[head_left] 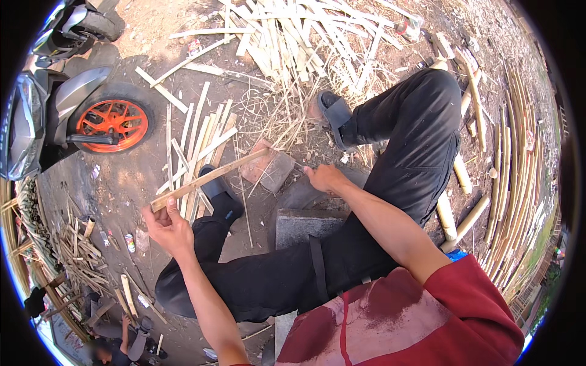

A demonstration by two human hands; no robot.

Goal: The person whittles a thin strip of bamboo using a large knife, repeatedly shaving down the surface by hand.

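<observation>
Seemed partly done in the head view: lots of split bamboo strips [305, 36] piled at the top of the frame and more strips [198, 137] lying left of the middle, with whole bamboo poles [516, 152] waiting at the right. Left hand [168, 227] closed around the low end of a long bamboo slat [210, 178], slanting up toward the middle. Right hand [323, 178] curled near the slat's top end; hard to tell if holding anything.
</observation>
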